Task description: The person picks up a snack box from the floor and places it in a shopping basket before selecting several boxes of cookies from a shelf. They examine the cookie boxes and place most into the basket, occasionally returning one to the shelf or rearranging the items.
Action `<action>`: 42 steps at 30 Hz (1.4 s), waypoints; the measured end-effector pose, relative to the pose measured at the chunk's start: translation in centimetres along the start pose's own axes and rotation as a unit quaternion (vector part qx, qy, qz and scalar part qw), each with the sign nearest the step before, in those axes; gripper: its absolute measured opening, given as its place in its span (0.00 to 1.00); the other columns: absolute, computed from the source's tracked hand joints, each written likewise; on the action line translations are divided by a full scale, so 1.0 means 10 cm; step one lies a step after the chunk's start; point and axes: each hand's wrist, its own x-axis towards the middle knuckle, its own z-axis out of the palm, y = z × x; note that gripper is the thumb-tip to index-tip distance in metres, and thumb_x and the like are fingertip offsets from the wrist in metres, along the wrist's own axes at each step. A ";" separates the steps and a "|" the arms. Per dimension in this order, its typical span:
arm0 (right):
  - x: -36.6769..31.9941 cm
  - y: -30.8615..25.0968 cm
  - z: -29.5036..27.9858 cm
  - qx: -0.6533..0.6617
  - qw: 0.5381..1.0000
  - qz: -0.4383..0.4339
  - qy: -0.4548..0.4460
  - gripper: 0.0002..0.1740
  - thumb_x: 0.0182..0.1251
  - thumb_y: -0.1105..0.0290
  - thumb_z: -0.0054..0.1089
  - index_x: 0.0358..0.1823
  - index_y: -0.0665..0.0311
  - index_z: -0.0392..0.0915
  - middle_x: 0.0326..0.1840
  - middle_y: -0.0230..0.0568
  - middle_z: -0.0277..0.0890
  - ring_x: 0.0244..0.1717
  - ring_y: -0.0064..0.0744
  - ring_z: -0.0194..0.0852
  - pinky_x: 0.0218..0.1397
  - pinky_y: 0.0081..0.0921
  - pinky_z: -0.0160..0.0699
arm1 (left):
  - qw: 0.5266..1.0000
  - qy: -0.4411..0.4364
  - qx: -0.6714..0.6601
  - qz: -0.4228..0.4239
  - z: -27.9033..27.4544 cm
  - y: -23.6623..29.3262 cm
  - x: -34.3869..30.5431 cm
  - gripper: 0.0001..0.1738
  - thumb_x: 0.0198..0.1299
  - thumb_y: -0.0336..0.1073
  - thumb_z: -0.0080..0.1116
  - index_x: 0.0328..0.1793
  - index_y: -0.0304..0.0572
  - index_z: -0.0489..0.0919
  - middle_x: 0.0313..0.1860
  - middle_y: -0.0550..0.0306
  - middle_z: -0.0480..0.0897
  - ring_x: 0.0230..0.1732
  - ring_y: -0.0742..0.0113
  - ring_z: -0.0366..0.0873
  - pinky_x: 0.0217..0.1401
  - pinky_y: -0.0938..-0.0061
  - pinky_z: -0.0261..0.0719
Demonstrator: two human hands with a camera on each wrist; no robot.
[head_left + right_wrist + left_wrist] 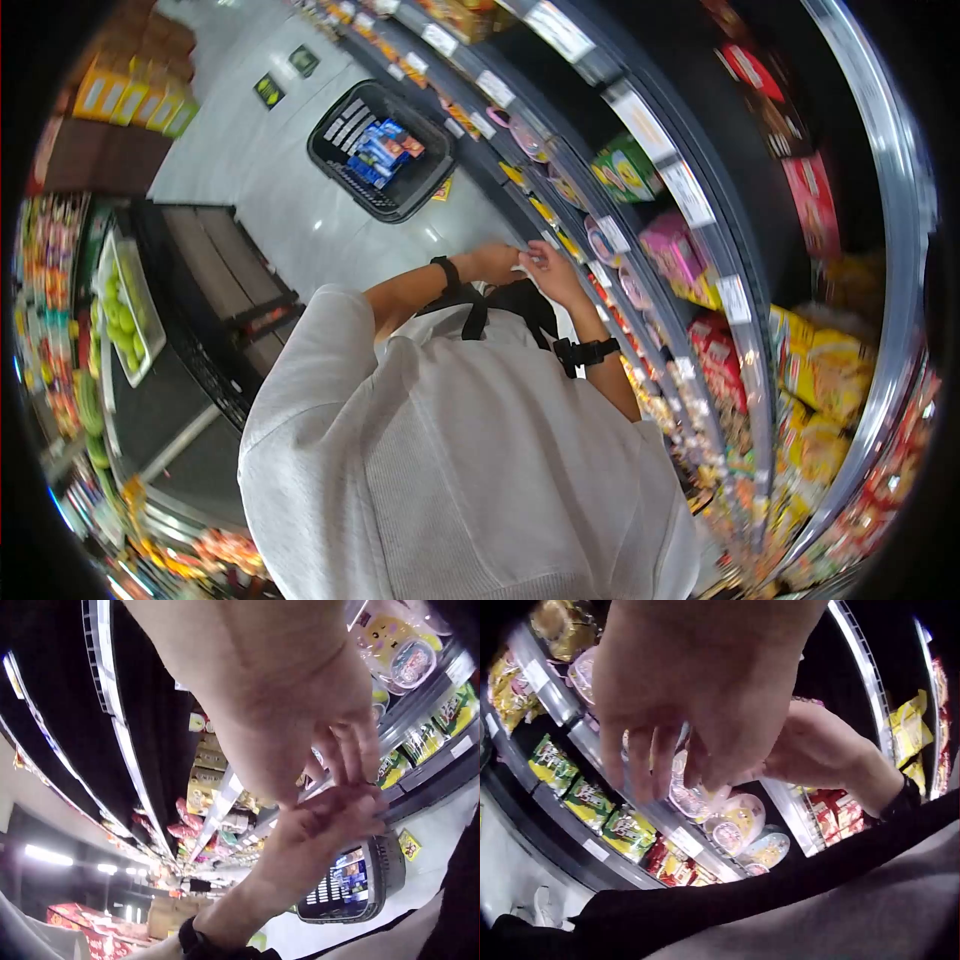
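In the head view, the left hand (492,263) and right hand (549,272) meet in front of the chest, fingertips touching or nearly so. The left wrist view has the left hand (697,694) large at the top, fingers loosely bent downward, beside the right hand (810,746). From the right wrist, the right hand (307,712) reaches down with bent fingers against the fingers of the left hand (300,832). No item shows in either hand. Behind them, a shelf holds pink-lidded packs (735,825) and green packets (628,832).
A black basket (325,145) with blue and orange packs (380,150) stands on the grey floor. Shelving with yellow bags (820,365) runs along the right. At left are a tray of green fruit (122,320) and stacked yellow boxes (130,100). A yellow card (409,845) lies near the basket.
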 end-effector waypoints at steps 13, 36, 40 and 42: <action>0.68 -0.16 0.43 -0.086 0.978 0.003 -0.188 0.39 0.65 0.40 0.69 0.64 0.67 0.78 0.58 0.56 0.84 0.58 0.47 0.85 0.60 0.38 0.83 | 0.943 0.127 -0.060 -0.301 -0.10 -1.14 -1.22 0.30 0.64 0.51 0.60 0.63 0.33 0.79 0.53 0.33 0.86 0.57 0.36 0.83 0.61 0.53 0.80; 2.57 -0.55 2.77 -0.159 0.971 0.112 -0.140 0.26 0.70 0.50 0.65 0.54 0.67 0.84 0.49 0.54 0.87 0.53 0.49 0.86 0.57 0.36 0.82 | 0.955 -0.003 -0.134 -0.263 -0.72 -3.54 -2.43 0.45 0.63 0.57 0.62 0.81 0.40 0.64 0.84 0.27 0.49 0.73 0.33 0.70 0.76 0.55 0.71; 3.15 0.27 2.87 -0.129 0.968 0.167 -0.137 0.25 0.71 0.51 0.66 0.53 0.68 0.85 0.47 0.53 0.88 0.50 0.46 0.87 0.55 0.35 0.82 | 0.938 -0.030 -0.181 -0.293 -0.63 -3.79 -2.39 0.47 0.65 0.54 0.60 0.84 0.41 0.57 0.85 0.25 0.43 0.73 0.31 0.71 0.76 0.54 0.71; 3.41 0.59 2.84 -0.127 0.966 0.170 -0.146 0.25 0.71 0.51 0.66 0.52 0.69 0.85 0.47 0.53 0.88 0.50 0.45 0.87 0.55 0.35 0.83 | 0.933 -0.020 -0.180 -0.311 -0.44 -4.03 -2.29 0.46 0.66 0.50 0.59 0.85 0.41 0.54 0.87 0.31 0.44 0.71 0.34 0.73 0.73 0.53 0.74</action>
